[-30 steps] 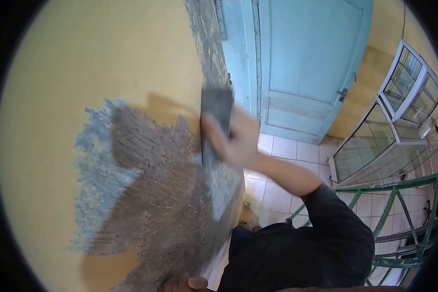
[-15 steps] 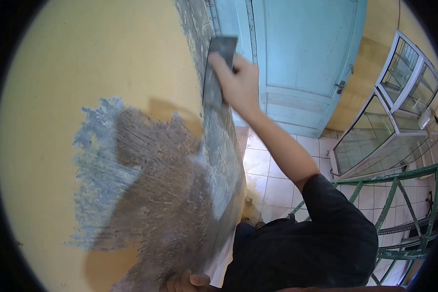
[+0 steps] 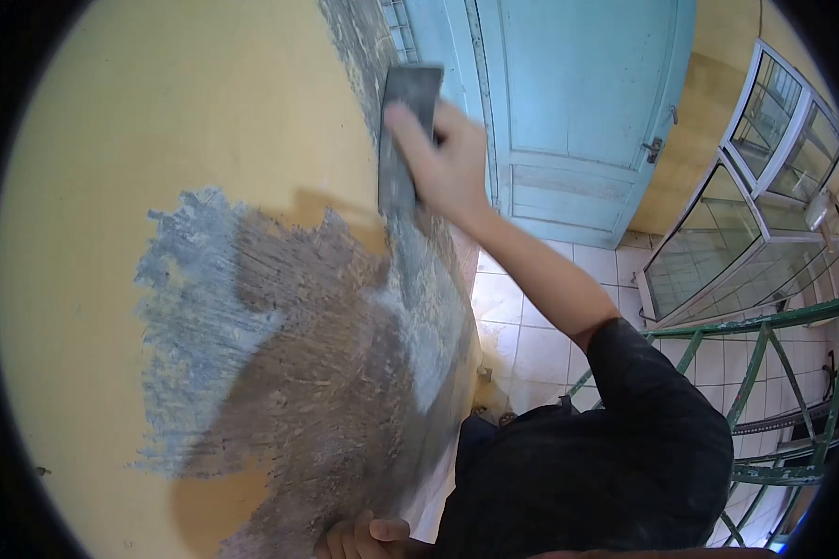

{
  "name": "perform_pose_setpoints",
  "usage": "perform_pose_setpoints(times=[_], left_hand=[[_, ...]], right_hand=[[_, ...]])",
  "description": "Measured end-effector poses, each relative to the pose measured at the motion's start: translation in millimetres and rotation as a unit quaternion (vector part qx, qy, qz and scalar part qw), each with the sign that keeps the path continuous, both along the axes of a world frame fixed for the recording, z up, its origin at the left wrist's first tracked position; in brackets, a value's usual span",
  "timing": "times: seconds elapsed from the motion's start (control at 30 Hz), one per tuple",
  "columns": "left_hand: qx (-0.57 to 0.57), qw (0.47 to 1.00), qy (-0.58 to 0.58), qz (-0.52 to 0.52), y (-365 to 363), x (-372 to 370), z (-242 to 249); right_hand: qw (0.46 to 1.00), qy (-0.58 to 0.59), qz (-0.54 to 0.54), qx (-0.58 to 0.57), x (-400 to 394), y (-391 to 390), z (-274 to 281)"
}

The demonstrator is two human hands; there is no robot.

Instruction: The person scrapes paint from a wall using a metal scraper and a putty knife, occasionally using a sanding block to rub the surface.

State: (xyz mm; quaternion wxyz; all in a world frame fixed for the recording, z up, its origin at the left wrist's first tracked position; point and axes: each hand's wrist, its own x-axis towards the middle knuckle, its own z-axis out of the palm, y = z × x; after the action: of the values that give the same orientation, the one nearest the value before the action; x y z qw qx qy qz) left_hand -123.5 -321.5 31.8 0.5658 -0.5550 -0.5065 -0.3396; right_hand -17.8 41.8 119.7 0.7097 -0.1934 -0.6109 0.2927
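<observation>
My right hand (image 3: 443, 158) grips a flat, dark grey rectangular putty scraper (image 3: 410, 88), its thumb on the near face and its fingers round the far side. The scraper is held lengthwise against the rough grey strip at the wall's edge, slightly blurred. Low in the view, my left hand (image 3: 364, 538) is beside the wall with its fingers curled; whatever they may hold is hidden. Between the hands, a rough grey-brown plastered patch (image 3: 317, 373) covers part of the yellow wall (image 3: 93, 140), with shadows across it.
Past the wall's edge stands a pale blue door (image 3: 578, 93) with a metal handle. White-framed glass panels (image 3: 708, 242) stand to the right. A green metal frame (image 3: 764, 363) is close behind my right arm, over the white tiled floor (image 3: 531, 349).
My right hand and the scraper appear slightly further left in the view. The door and floor have also shifted a little as the camera turned. Both hands keep their grip shape.
</observation>
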Motion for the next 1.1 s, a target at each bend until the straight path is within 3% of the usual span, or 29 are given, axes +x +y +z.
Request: perform_pose_setpoints(times=[0.03,0.07,0.1,0.13,0.17,0.2,0.23,0.27,0.33,0.43,0.5,0.53,0.6,0.67,0.73,0.83,0.9,0.93,1.0,1.07,1.1], left_hand=[[-0.01,1.0,-0.005,0.0,1.1,1.0,-0.8],[-0.006,1.0,-0.007,0.001,10.1,13.5,1.2],[0.061,0.99,-0.127,0.031,24.2,34.2,6.7],[0.124,0.96,-0.243,0.061,31.4,44.9,10.4],[0.124,0.961,-0.24,0.061,28.0,35.7,11.1],[0.058,0.99,-0.125,0.035,18.7,19.4,12.2],[-0.014,1.0,-0.01,0.006,10.7,10.8,14.0],[-0.021,1.0,-0.009,0.004,8.3,10.7,15.0],[-0.05,0.998,-0.025,-0.016,6.2,10.2,16.0],[-0.053,0.998,-0.02,-0.011,6.0,10.1,15.3],[-0.032,0.999,-0.012,-0.004,7.1,3.2,4.7],[-0.016,1.0,-0.002,0.001,8.0,0.0,1.7],[-0.01,1.0,-0.007,0.023,11.1,4.9,5.3],[-0.022,0.999,-0.015,0.04,8.2,13.0,9.1],[-0.02,0.993,-0.023,0.112,10.0,17.9,12.0],[-0.009,0.997,-0.03,0.065,14.7,17.0,15.6],[-0.009,0.996,-0.026,0.089,15.3,21.0,18.6],[-0.01,0.993,-0.02,0.112,15.5,23.2,20.3],[0.006,0.994,-0.021,0.112,24.6,26.6,23.6],[0.01,0.994,-0.025,0.106,24.6,28.2,25.0],[-0.003,0.994,-0.027,0.11,21.6,28.1,24.0]], right_hand=[[0.995,-0.09,-0.043,0.011,1.9,-17.6,-23.4],[0.993,-0.063,-0.043,0.089,-1.1,-44.2,-42.1],[0.985,-0.034,-0.041,0.165,-3.8,-68.4,-60.4],[0.971,-0.115,-0.031,0.207,4.6,-78.7,-83.6],[0.975,-0.087,-0.025,0.202,1.5,-72.8,-76.9],[0.979,-0.06,-0.02,0.192,-1.1,-63.3,-65.7],[0.991,-0.095,-0.031,0.094,-1.0,-44.5,-53.6],[0.991,-0.129,-0.042,-0.003,0.8,-19.1,-37.0],[0.996,-0.057,0.001,-0.068,9.3,20.5,9.2],[0.994,-0.076,0.007,-0.075,8.0,-7.1,-5.6],[0.981,-0.043,-0.106,0.156,-8.7,-38.5,-55.3],[0.963,-0.01,-0.094,0.252,-6.8,-57.8,-55.5],[0.976,0.033,-0.06,0.204,-15.6,-56.9,-53.5],[0.984,-0.113,-0.09,0.104,-2.4,-15.0,-38.7],[0.996,-0.081,-0.033,-0.021,6.1,17.5,6.4],[1.0,-0.015,-0.009,0.024,-4.7,12.5,-15.9],[0.995,-0.075,0.001,0.067,0.2,-49.2,-52.4],[0.974,0.05,-0.106,0.194,-29.4,-53.4,-79.1],[0.977,0.004,-0.042,0.209,-13.1,-59.4,-75.0],[0.978,-0.051,-0.074,0.188,-4.6,-20.3,-52.8],[0.991,-0.067,-0.071,0.09,3.0,-0.5,-25.3]])
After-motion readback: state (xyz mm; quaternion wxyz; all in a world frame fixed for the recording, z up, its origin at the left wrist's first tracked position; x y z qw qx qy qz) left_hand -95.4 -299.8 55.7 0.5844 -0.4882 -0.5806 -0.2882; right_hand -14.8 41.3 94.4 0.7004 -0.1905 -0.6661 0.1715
